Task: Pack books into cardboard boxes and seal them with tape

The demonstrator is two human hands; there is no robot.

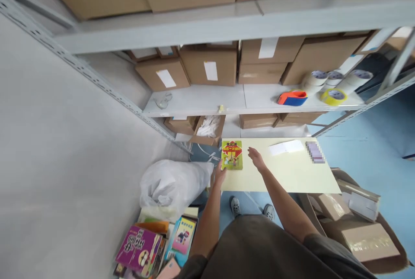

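The green and yellow book (232, 155) lay flat at the left end of the pale counter (292, 175). The left hand (221, 171) touched its near-left corner, though the view was too small to tell whether the fingers had closed on it. The right hand (257, 158) hovered loosely open and empty just right of the book.

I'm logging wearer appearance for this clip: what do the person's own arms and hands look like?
The left arm and right arm are bare from the short sleeves down. The left hand and right hand wear no gloves, and no watch or bracelet shows at either wrist. The sleeves belong to a dark grey-brown T-shirt, plain, with no markings visible.
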